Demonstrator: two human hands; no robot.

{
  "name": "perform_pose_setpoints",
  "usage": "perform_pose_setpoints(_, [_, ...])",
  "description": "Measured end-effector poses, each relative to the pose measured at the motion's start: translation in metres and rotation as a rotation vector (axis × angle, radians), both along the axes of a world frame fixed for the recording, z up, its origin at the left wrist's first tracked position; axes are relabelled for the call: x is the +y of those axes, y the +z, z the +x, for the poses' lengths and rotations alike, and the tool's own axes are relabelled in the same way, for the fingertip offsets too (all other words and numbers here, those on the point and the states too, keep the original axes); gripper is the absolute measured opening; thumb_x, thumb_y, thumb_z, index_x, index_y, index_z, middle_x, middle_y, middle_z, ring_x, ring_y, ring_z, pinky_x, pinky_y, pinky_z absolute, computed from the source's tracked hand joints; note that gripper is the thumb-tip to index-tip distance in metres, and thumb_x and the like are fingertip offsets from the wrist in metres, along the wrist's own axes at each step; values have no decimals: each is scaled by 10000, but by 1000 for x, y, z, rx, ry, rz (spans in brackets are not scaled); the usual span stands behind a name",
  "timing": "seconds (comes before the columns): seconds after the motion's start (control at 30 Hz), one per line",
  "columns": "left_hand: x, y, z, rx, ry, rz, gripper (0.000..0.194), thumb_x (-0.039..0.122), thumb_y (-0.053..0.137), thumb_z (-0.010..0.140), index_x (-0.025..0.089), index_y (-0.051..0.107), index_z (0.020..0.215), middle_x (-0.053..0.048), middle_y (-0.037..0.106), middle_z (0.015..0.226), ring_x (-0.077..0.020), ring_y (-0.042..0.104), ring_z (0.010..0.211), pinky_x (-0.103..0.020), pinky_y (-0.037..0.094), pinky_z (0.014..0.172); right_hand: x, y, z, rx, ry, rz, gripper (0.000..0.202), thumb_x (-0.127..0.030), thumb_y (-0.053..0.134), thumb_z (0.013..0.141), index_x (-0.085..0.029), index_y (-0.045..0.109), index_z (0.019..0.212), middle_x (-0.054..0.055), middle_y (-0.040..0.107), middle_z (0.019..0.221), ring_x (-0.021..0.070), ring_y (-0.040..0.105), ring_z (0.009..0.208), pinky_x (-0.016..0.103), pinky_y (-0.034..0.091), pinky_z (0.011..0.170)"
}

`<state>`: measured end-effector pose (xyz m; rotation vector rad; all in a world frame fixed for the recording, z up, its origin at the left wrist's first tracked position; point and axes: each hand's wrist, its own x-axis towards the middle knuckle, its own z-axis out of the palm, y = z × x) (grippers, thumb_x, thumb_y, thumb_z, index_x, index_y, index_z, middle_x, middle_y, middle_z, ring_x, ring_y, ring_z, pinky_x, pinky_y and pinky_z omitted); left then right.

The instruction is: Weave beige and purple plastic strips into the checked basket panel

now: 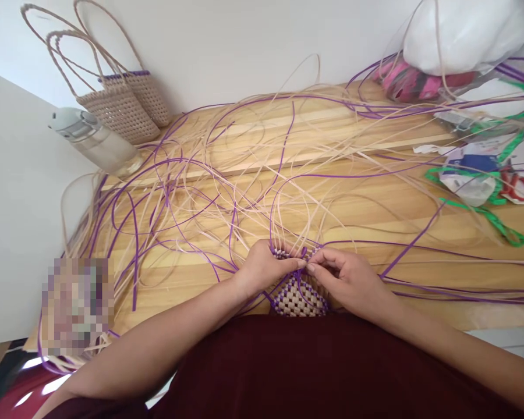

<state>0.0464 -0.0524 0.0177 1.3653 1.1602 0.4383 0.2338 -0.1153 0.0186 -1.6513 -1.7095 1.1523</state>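
A partly woven piece of beige and purple strips lies at the table's near edge, close against my body. My left hand is closed on its upper left part, thumb pressed toward the middle. From the other side my right hand pinches with thumb and forefinger at a purple strip, close to the left thumb tip. Both hands nearly touch there. Long loose strips fan out from the weave across the table. Exactly what lies between the fingertips is partly hidden.
Tangled beige and purple strips cover the wooden table. Two woven bags and a clear bottle stand at the back left. Red-handled scissors, green strips and plastic packaging lie right, below a white bag.
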Motion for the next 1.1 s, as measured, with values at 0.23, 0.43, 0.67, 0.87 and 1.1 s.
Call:
perform_pose_setpoints(0.23, [-8, 3, 4, 196, 64, 123, 249, 378, 749, 712, 141, 732, 784, -49, 725, 753, -157, 628, 683, -262, 472, 653, -7, -4, 4, 92, 63, 65, 177, -288, 529, 899, -183, 578, 765, -17, 595, 671, 115, 519, 612, 245, 394, 594])
perform_pose_setpoints(0.43, [-8, 8, 4, 200, 4, 109, 214, 349, 711, 743, 140, 740, 782, -46, 727, 757, -153, 628, 688, -254, 464, 662, -8, -12, 6, 114, 120, 111, 158, -265, 511, 908, -190, 582, 787, -12, 610, 710, 123, 536, 649, 252, 395, 621])
perform_pose_setpoints(0.67, [-10, 3, 5, 260, 0, 131, 284, 406, 757, 697, 147, 735, 808, -49, 721, 757, -163, 631, 690, -259, 471, 658, -8, -13, 6, 100, 117, 128, 149, -251, 526, 890, -191, 583, 766, -17, 608, 706, 122, 531, 643, 259, 381, 623])
perform_pose_setpoints(0.87, [-12, 4, 6, 228, 32, 143, 251, 379, 730, 731, 140, 731, 809, -60, 729, 786, -178, 651, 735, -274, 489, 704, -8, -12, 9, 117, 166, 140, 127, -223, 528, 887, -187, 555, 768, -10, 603, 732, 126, 524, 672, 260, 394, 650])
perform_pose_setpoints(1.1, [-9, 5, 1, 193, -39, 184, 211, 357, 708, 763, 153, 738, 809, -51, 735, 794, -175, 658, 747, -276, 496, 727, -10, -9, 12, 146, 240, 228, 118, -181, 521, 886, -179, 553, 773, 16, 626, 794, 129, 546, 722, 255, 425, 701])
